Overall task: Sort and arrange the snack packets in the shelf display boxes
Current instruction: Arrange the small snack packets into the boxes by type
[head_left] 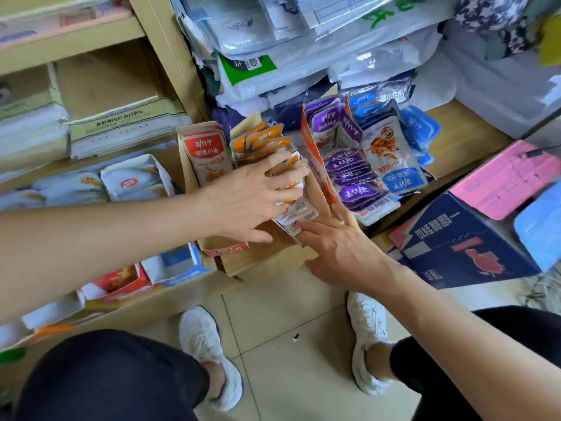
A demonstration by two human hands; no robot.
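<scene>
While the left hand (258, 192) presses the orange packets (261, 138) with a spread grip, the right hand (340, 247) touches them straight-fingered.

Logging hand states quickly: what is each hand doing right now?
Left hand: open, fingers laid across the orange packets.
Right hand: open, straight fingers touching the near end of that row.

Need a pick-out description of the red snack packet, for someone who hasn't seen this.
Find the low wooden shelf in front of the person, with cardboard display boxes side by side. The red packet stands upright in the box just left of the orange packets under the left hand. It is the only red-topped one; further right come purple packets and blue packets.
</scene>
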